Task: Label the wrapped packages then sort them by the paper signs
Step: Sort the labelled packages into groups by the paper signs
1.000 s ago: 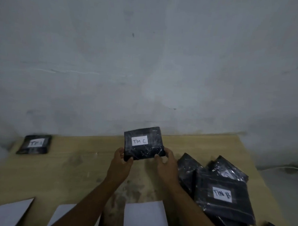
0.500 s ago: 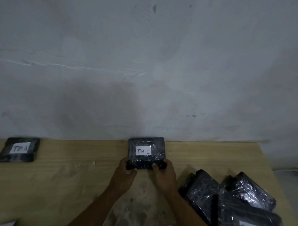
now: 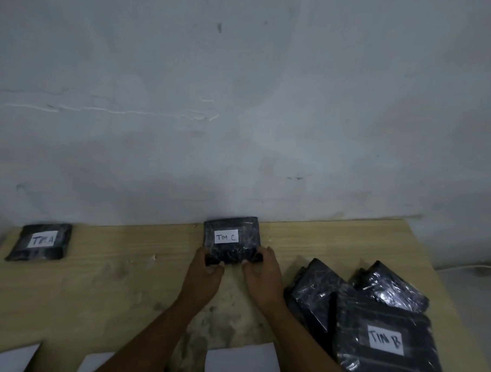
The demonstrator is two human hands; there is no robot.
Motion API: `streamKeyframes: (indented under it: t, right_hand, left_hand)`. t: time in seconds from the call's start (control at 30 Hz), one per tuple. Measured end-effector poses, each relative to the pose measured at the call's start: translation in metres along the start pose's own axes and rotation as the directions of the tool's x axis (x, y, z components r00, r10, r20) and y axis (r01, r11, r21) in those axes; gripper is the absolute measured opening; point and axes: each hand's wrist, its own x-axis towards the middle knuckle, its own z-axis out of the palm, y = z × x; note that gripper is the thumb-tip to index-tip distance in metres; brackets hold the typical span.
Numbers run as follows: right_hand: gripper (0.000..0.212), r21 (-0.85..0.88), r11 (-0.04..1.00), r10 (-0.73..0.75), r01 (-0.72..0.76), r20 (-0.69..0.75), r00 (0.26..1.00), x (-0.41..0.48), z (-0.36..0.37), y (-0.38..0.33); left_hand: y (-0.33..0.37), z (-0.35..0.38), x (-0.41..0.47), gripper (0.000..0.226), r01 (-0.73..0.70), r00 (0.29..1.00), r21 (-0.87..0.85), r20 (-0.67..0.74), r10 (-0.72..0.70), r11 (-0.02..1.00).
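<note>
A black wrapped package labelled "TIM C" (image 3: 231, 235) lies flat on the wooden table (image 3: 122, 279), against the wall at the table's far middle. My left hand (image 3: 205, 271) grips its near left corner and my right hand (image 3: 260, 271) grips its near right corner. A second black package labelled "TIM A" (image 3: 40, 241) lies at the far left. On the right a pile of black packages (image 3: 355, 292) has one on top labelled "TIM B" (image 3: 383, 343).
White paper sheets lie along the near table edge: one at the left (image 3: 3, 358), one beside my left arm (image 3: 96, 363) and one between my arms (image 3: 242, 363). A grey wall (image 3: 242, 101) backs the table. A white cable (image 3: 471, 267) runs at the right.
I have carried the "TIM C" package away from me and laid it flat at the table's far edge by the wall. Both hands still grip its near corners.
</note>
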Motion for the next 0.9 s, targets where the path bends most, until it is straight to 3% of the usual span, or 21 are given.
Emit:
streamKeyframes:
  t: [0.2, 0.33, 0.43, 0.5, 0.67, 0.77, 0.9]
  right_hand:
    - [0.01, 0.117, 0.981, -0.143, 0.153, -0.095, 0.985, -0.042, -0.046, -0.013]
    - [0.024, 0.058, 0.989, -0.127, 0.14, -0.185, 0.974, -0.068, -0.093, 0.003]
    - [0.018, 0.017, 0.989, -0.134, 0.146, -0.297, 0.945, -0.085, -0.129, 0.019]
    - [0.016, -0.019, 0.995, -0.093, 0.093, -0.39, 0.916, -0.095, -0.153, 0.034]
    - [0.035, -0.094, 0.963, 0.156, -0.254, -0.574, 0.804, -0.112, -0.194, 0.079]
    - [0.05, -0.004, 0.922, 0.313, -0.387, -0.58, 0.752, -0.124, -0.207, 0.1]
    - [0.056, 0.066, 0.91, 0.38, -0.409, -0.527, 0.76, -0.131, -0.214, 0.116]
  left_hand:
    - [0.026, 0.025, -0.044, 0.019, -0.069, 0.993, 0.038, 0.102, 0.065, 0.997]
    - [0.045, 0.057, -0.083, 0.021, -0.112, 0.973, 0.053, 0.209, 0.099, 0.992]
    - [0.05, 0.081, -0.11, 0.027, -0.113, 0.948, 0.06, 0.307, 0.089, 0.992]
    - [0.052, 0.097, -0.126, 0.028, -0.127, 0.924, 0.059, 0.371, 0.096, 0.99]
    - [0.054, 0.128, -0.151, 0.04, -0.142, 0.877, 0.071, 0.472, 0.092, 0.987]
    - [0.058, 0.14, -0.161, 0.045, -0.17, 0.865, 0.097, 0.492, 0.102, 0.981]
    - [0.064, 0.15, -0.169, 0.044, -0.137, 0.841, 0.07, 0.536, 0.078, 0.988]
